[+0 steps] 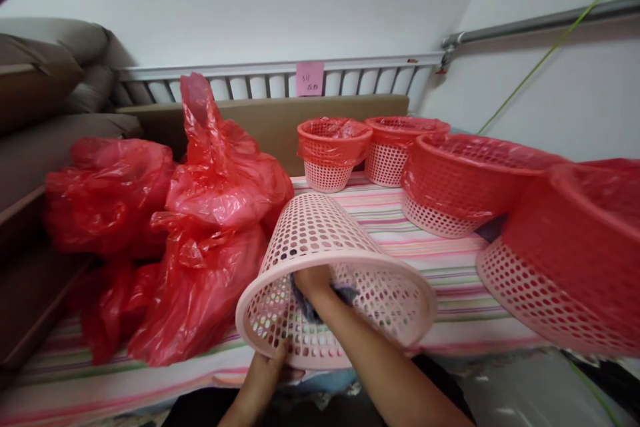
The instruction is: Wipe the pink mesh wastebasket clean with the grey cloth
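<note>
A pale pink perforated plastic basket (320, 223) lies on its side on the striped cloth, its round mouth facing me. At the lower left of the mouth, my left hand (275, 367) grips the rim, thumb on the inner side and fingers underneath. My right hand (313, 280) reaches through the mouth into the basket, closed on a dark grey-blue cloth (307, 307) that lies against the inner wall. Part of the cloth shows on either side of the wrist; the right fingertips are mostly hidden behind the rim.
Full, crumpled red plastic bags (220, 180) are heaped on the left. Several upright baskets lined with red bags, including a small one (327, 177), curve along the right. Brown padded packages (35, 87) are stacked far left. A radiator (257, 85) with a pink note (310, 79) stands behind.
</note>
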Tool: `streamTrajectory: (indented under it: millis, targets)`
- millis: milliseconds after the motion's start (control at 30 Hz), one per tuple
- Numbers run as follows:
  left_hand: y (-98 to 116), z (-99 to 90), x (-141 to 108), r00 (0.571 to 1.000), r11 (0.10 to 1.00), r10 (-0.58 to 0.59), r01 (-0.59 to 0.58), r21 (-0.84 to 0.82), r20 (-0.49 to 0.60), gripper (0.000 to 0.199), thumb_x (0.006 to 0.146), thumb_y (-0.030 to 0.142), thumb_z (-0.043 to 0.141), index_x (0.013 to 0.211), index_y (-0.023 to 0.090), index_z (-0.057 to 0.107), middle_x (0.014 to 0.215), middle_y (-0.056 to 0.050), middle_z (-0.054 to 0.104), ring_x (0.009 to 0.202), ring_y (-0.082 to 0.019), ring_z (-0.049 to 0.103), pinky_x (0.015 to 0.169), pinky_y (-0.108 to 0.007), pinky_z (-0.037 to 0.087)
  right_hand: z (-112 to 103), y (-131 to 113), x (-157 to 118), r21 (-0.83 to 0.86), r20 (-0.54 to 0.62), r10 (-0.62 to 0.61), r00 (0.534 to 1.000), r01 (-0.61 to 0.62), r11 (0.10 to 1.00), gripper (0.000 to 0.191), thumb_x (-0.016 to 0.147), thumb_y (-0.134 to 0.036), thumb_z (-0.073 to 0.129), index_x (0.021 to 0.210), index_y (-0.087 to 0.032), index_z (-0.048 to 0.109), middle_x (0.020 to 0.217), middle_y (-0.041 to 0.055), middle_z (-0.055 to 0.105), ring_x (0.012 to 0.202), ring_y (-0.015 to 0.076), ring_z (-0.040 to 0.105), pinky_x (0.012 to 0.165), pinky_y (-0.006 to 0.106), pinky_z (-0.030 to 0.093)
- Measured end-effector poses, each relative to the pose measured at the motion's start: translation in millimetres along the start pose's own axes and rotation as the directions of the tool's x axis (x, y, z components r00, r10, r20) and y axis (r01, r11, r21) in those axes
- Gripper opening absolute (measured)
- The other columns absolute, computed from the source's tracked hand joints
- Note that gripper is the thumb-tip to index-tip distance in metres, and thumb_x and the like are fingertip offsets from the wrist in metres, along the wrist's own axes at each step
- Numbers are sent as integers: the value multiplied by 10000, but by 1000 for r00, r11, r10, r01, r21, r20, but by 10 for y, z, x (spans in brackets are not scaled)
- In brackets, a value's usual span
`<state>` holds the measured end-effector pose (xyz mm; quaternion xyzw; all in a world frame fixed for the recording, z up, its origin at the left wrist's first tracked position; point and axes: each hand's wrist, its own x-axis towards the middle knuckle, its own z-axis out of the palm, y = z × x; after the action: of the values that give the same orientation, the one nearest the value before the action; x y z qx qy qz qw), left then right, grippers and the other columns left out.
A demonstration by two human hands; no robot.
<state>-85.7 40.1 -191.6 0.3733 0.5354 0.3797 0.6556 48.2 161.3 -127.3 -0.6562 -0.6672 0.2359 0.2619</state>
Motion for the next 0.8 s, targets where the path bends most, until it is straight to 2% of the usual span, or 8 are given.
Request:
streamTrajectory:
  millis: [133, 267, 400, 500, 600, 700, 733, 800]
  targets:
    - [-115, -30, 78, 995, 997, 64, -61, 39, -79, 923, 630, 609, 633, 1376, 174, 306, 975, -134, 697, 722, -284, 693, 643, -411, 576, 26, 18, -670, -159, 53, -98, 994, 105, 982, 385, 635, -97, 564, 1016, -131, 609, 1054, 132, 627, 1029, 298, 536, 901, 399, 391]
    - [-66, -41, 105, 966, 976, 210, -199, 86, -150, 753, 545, 608, 683, 1118, 134, 563, 1116, -170, 671, 1066, -360, 596, 925, -434, 473, -6, 99, -1259, -262, 148, -179, 973, 213, 941, 484, 573, -111, 574, 1052, -173, 604, 1097, 95, 623, 1029, 279, 542, 888, 359, 411]
    - [78, -42, 53, 945, 954, 295, -284, 96, -144, 691, 525, 608, 681, 991, 102, 616, 1195, -192, 624, 1175, -348, 519, 1022, -382, 391, -112, 144, -1536, -100, 212, -110, 971, 134, 986, 436, 574, -139, 577, 995, -234, 641, 1000, 53, 672, 947, 258, 598, 825, 322, 441]
    - [151, -38, -78, 933, 951, 308, -294, 100, -184, 744, 511, 572, 700, 1054, 74, 590, 1153, -208, 641, 1088, -368, 581, 945, -423, 459, -228, 222, -1688, 180, 238, -75, 968, 31, 983, 355, 617, -198, 582, 949, -304, 649, 924, -2, 692, 898, 229, 627, 768, 297, 459]
    - [250, -13, -304, 936, 962, 265, -240, 130, -232, 772, 589, 530, 655, 1211, 101, 495, 1060, -183, 688, 748, -334, 700, 617, -444, 573, -398, 351, -1853, 431, 241, -40, 970, -70, 900, 359, 626, -247, 593, 979, -264, 651, 945, 16, 689, 954, 234, 613, 827, 307, 445]
    - [437, 38, -558, 934, 942, 271, -206, 266, -235, 648, 675, 507, 572, 1181, 105, 529, 843, -128, 747, 450, -259, 659, 354, -348, 509, -586, 478, -2004, 574, 257, 7, 967, -158, 803, 399, 620, -280, 601, 1004, -186, 654, 958, 51, 686, 1017, 249, 584, 906, 315, 406]
    - [509, 58, -632, 925, 914, 317, -239, 327, -210, 594, 685, 494, 562, 1119, 90, 575, 781, -117, 752, 447, -255, 659, 355, -333, 509, -639, 512, -2042, 602, 253, 20, 967, -174, 779, 412, 616, -291, 605, 1008, -173, 654, 961, 56, 685, 1028, 252, 577, 922, 315, 395]
    - [636, 93, -750, 881, 828, 454, -361, 428, -135, 489, 686, 442, 570, 1003, 78, 646, 783, -117, 759, 607, -281, 706, 501, -335, 571, -722, 566, -2093, 656, 231, 43, 972, -188, 731, 432, 611, -317, 607, 1011, -160, 654, 980, 63, 683, 1033, 257, 575, 930, 310, 390]
